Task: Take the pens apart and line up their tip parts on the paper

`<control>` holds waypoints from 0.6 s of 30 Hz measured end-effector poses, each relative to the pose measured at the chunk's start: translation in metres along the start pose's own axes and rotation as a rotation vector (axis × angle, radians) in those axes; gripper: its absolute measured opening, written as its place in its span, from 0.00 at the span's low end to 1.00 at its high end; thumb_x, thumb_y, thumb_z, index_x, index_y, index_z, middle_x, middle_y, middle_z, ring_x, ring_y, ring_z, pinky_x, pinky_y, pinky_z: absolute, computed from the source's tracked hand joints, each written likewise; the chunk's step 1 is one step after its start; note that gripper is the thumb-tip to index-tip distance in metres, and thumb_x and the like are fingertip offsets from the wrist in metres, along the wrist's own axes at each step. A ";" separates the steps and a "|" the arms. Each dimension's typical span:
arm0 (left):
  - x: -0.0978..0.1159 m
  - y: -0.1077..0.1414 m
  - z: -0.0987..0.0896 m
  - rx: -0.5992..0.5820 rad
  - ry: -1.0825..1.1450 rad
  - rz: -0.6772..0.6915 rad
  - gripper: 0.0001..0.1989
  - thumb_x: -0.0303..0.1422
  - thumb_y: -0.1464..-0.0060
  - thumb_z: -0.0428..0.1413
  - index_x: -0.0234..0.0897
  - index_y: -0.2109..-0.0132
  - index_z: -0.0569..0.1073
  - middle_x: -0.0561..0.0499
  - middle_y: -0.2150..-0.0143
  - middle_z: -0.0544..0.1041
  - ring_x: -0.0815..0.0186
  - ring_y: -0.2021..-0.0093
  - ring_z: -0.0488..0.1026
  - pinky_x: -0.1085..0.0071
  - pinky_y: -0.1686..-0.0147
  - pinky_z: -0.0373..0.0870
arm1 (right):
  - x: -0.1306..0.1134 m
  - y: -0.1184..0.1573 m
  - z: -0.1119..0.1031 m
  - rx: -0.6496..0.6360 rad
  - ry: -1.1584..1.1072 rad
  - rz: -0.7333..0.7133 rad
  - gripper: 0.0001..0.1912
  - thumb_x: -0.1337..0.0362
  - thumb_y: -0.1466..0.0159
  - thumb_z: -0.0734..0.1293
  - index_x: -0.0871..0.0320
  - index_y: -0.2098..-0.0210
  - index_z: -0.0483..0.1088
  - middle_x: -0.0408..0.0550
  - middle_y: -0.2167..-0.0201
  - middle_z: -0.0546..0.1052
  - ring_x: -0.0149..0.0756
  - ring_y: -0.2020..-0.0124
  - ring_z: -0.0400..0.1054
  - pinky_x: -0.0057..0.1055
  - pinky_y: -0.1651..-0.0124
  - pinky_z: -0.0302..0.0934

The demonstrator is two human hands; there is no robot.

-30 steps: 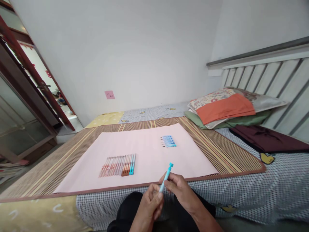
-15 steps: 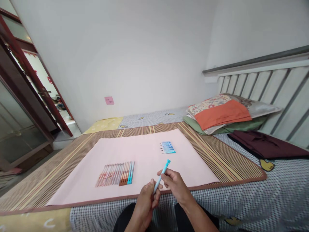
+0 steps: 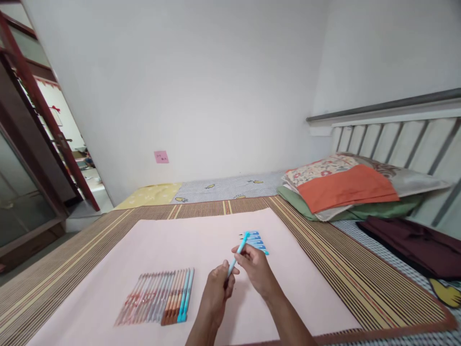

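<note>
A light blue pen [image 3: 238, 251] with a bright turquoise top slants up to the right between my hands. My left hand [image 3: 217, 288] is closed around its lower end. The fingers of my right hand [image 3: 255, 269] pinch its upper part, below the top. On the pink sheet [image 3: 169, 240], to the left of my hands, a row of several pens [image 3: 154, 295] lies side by side, in pinkish, grey, brown and turquoise colours. Behind my right hand, several short blue pieces with dark tips [image 3: 257, 241] lie in a column, partly hidden by the hand and pen.
A striped brown mat [image 3: 317, 250] lies under the sheet on the bed. Pillows with an orange patch [image 3: 349, 187] and a folded maroon cloth [image 3: 410, 245] are at the right, by the white headboard [image 3: 406, 142]. A pink note [image 3: 161, 157] is on the wall.
The view has shifted, so the sheet and pens appear lower and larger. Both hands, still on the pen, now stand over the sheet, the right one in front of the short blue pieces.
</note>
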State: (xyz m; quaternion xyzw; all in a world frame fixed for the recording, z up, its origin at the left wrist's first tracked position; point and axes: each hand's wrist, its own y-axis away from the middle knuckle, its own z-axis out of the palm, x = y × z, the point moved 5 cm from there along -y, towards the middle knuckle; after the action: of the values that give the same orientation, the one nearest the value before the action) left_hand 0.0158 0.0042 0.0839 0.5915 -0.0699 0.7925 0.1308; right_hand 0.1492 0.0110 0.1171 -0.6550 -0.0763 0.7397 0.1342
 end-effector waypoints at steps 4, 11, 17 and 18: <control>0.002 -0.011 0.001 0.021 0.010 0.031 0.26 0.58 0.48 0.61 0.38 0.67 0.66 0.61 0.79 0.59 0.74 0.79 0.47 0.71 0.77 0.41 | 0.010 -0.010 -0.004 -0.004 -0.037 0.015 0.21 0.50 0.42 0.75 0.59 0.58 0.78 0.48 0.67 0.77 0.40 0.64 0.71 0.37 0.56 0.66; -0.007 -0.025 -0.006 0.014 -0.032 0.042 0.26 0.57 0.44 0.58 0.35 0.67 0.72 0.62 0.83 0.56 0.74 0.79 0.45 0.71 0.76 0.40 | 0.014 -0.016 -0.010 0.022 -0.129 -0.006 0.27 0.55 0.43 0.76 0.57 0.47 0.72 0.47 0.64 0.76 0.39 0.61 0.71 0.36 0.54 0.66; -0.021 -0.035 -0.003 -0.001 0.011 -0.032 0.29 0.60 0.45 0.57 0.33 0.64 0.75 0.62 0.83 0.56 0.74 0.80 0.45 0.70 0.76 0.41 | 0.024 -0.026 -0.013 0.017 -0.129 0.026 0.26 0.55 0.44 0.76 0.57 0.49 0.72 0.51 0.62 0.80 0.40 0.61 0.72 0.39 0.53 0.66; -0.022 -0.036 -0.003 -0.010 0.017 -0.022 0.29 0.59 0.45 0.57 0.34 0.64 0.74 0.62 0.83 0.56 0.74 0.80 0.44 0.70 0.76 0.41 | 0.028 -0.027 -0.014 0.018 -0.138 0.037 0.26 0.55 0.44 0.77 0.57 0.49 0.72 0.51 0.62 0.81 0.40 0.62 0.72 0.39 0.53 0.66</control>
State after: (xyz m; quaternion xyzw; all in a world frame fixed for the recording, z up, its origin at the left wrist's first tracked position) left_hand 0.0295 0.0368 0.0608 0.5847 -0.0660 0.7957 0.1432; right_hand 0.1627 0.0437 0.0965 -0.6026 -0.0664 0.7860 0.1209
